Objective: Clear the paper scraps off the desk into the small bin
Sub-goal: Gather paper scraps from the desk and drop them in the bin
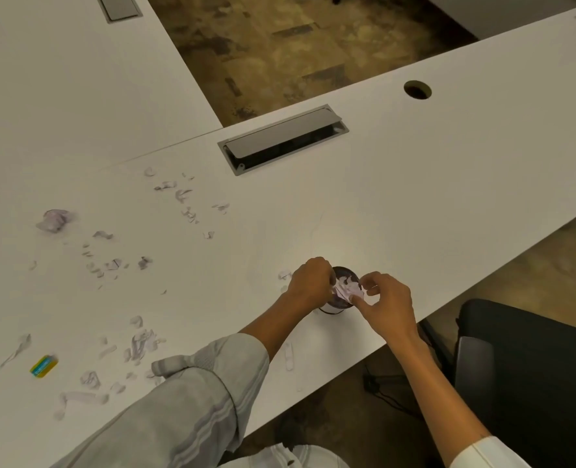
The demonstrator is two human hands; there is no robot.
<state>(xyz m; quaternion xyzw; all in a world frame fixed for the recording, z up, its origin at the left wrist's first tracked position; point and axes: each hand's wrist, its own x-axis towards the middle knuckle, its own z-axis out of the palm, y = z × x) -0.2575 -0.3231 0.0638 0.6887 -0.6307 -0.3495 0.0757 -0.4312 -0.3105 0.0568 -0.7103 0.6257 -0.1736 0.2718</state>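
A small dark round bin (342,272) stands near the front edge of the white desk (415,184). My left hand (308,282) and my right hand (386,305) meet right above it, both pinching a wad of pale paper scraps (345,291) over the bin's mouth. Much of the bin is hidden behind the hands. Several torn scraps lie scattered over the left half of the desk, with a crumpled ball (54,220) at the far left and a cluster (141,344) near my left sleeve. One small scrap (284,274) lies just left of the bin.
A yellow-green eraser (44,365) lies at the front left among the scraps. A grey cable hatch (283,138) is set in the desk behind the bin, with a round cable hole (417,89) to its right. A black chair (529,366) stands at the right, beyond the desk's edge.
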